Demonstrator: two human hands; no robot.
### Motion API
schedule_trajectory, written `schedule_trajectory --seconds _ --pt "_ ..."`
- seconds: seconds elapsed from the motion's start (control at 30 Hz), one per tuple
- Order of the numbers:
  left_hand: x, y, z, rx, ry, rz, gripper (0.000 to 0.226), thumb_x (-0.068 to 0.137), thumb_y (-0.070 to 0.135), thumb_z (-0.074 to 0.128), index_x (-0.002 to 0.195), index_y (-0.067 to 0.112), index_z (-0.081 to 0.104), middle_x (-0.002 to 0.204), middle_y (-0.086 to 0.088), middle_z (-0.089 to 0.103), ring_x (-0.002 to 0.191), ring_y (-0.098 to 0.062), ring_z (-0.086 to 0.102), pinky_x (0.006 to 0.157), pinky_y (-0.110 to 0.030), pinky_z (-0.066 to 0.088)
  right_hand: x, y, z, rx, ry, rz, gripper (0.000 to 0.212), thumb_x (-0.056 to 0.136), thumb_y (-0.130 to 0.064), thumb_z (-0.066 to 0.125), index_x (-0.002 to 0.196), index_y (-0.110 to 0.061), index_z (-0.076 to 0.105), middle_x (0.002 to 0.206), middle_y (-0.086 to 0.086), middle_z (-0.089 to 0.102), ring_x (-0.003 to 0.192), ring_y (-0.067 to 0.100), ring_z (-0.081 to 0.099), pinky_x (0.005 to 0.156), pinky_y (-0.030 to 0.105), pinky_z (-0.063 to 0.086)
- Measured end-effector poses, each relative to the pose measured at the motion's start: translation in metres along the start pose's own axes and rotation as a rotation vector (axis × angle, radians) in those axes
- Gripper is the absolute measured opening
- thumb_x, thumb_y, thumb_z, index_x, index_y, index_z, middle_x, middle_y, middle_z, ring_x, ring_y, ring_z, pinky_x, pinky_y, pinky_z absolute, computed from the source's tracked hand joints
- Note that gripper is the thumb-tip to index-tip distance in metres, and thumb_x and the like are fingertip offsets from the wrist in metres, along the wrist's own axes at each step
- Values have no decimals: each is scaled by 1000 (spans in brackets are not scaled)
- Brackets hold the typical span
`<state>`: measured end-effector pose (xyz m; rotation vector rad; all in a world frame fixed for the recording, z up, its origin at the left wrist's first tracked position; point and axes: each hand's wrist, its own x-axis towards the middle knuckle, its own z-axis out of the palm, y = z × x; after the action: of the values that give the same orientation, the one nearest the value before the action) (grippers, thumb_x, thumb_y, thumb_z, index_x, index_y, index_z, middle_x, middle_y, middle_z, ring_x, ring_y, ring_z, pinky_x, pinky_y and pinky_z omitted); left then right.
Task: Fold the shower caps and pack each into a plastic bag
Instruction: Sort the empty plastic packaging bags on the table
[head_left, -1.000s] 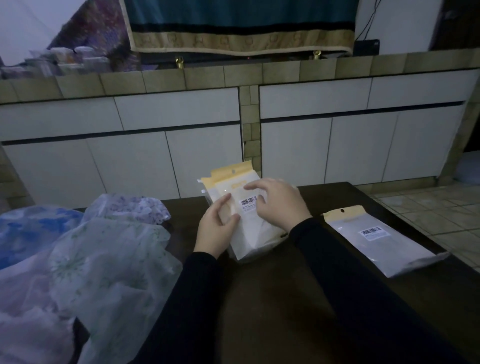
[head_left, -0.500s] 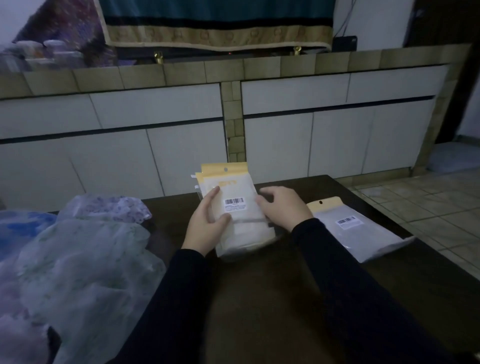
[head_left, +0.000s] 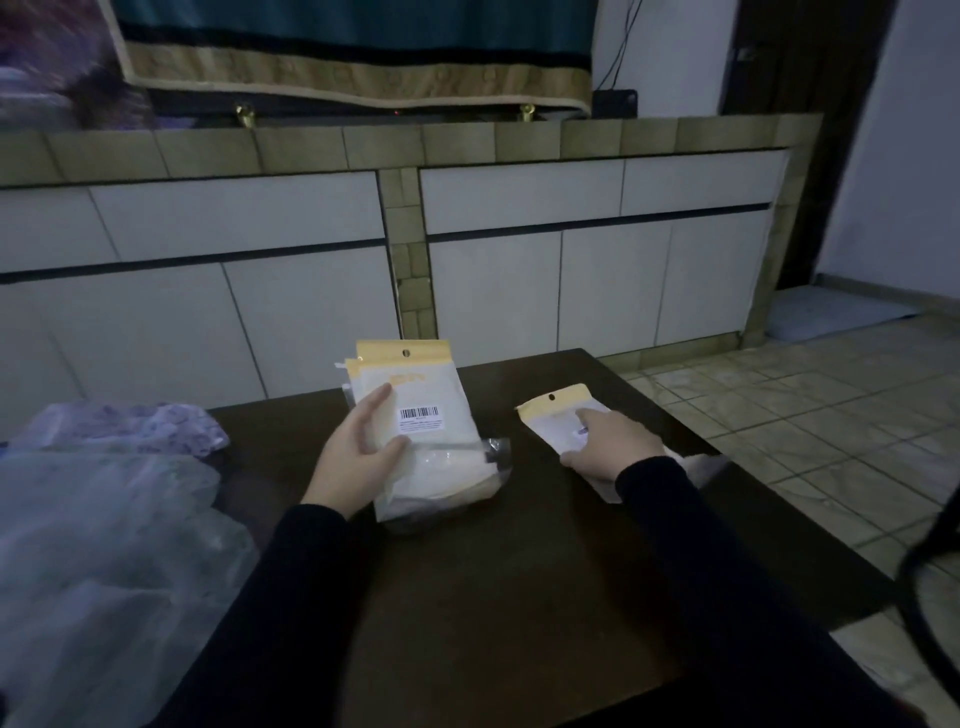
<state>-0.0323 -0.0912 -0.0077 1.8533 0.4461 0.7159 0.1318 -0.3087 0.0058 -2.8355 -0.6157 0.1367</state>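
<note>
Plastic bags (head_left: 415, 415): yellow-topped, barcoded stack, left hand (head_left: 358, 452) fingers gripping it; right hand (head_left: 613, 447) fingers spread on single bag (head_left: 558, 423).

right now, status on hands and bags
Left hand grips bag stack. Right hand flat on single bag. Shower caps unfolded, left. Nothing blocking.

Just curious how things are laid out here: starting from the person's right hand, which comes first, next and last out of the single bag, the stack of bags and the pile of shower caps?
1. Single bag: lies under the right hand, on the table's right side.
2. Stack of bags: middle, held by the left hand.
3. Pile of shower caps: far left.
</note>
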Motion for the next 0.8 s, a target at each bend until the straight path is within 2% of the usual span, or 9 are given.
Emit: schedule_trajectory --seconds 0.13,0.3,0.4,0.47,0.57,0.6,0.67,0.73,0.8 --pt "0 -3 -2 11 3 -24 64 87 6 65 140 35 45 131 3 58 113 -13 60 96 -39 51 0 -24 9 -3 60 -52 31 94 -27 50 122 -17 57 102 4 66 96 21 61 95 40 48" --pt "-2 0 -5 0 5 -40 66 87 6 65 141 36 43 130 5 57 112 -14 60 94 -41 53 -7 -41 6 184 270 -114 28 99 -25 43 120 -15 59 102 7 66 92 21 64 83 36 56" --pt "-6 5 -7 -2 -24 -39 69 87 10 67 142 41 39 132 6 52 113 -15 59 90 -44 55 -18 -55 -11 387 407 -211 30 100 -24 42 124 -14 57 104 7 66 86 16 62 73 28 53" --pt "-8 6 -7 20 -18 2 70 86 11 69 142 40 38 134 6 53 113 -10 59 91 -39 55 -25 -75 -22 462 440 -302 30 99 -25 43 123 -14 58 102 7 65 83 15 60 70 27 50" --pt "-10 12 -4 4 -8 64 67 89 5 64 142 35 37 125 20 49 99 20 54 75 -8 50 -34 -113 -26 435 403 -409 26 99 -24 41 115 -15 59 93 6 64 80 20 62 69 34 54" --pt "-11 15 -3 -20 -12 65 64 91 4 61 142 35 36 122 24 46 92 28 50 69 -3 47 -36 -125 -24 395 375 -421 25 99 -24 40 112 -14 60 93 6 64 81 21 63 70 36 55" --pt "-12 18 -1 -88 -4 62 55 96 14 55 142 37 36 126 22 44 99 22 51 72 -7 47 -37 -145 -14 317 316 -412 24 98 -25 43 110 -13 61 96 6 64 85 22 63 76 37 56" --pt "-13 19 0 -114 23 53 49 98 31 49 145 37 34 133 19 41 117 5 46 88 -17 42 -36 -157 -4 333 241 -388 25 97 -29 47 107 -12 62 99 7 63 88 22 63 79 38 56" --pt "-12 18 0 -116 57 57 49 98 38 44 145 33 33 132 19 43 120 1 44 89 -14 38 -34 -162 3 371 167 -385 29 97 -32 45 106 -10 63 105 10 60 92 25 60 82 40 54"
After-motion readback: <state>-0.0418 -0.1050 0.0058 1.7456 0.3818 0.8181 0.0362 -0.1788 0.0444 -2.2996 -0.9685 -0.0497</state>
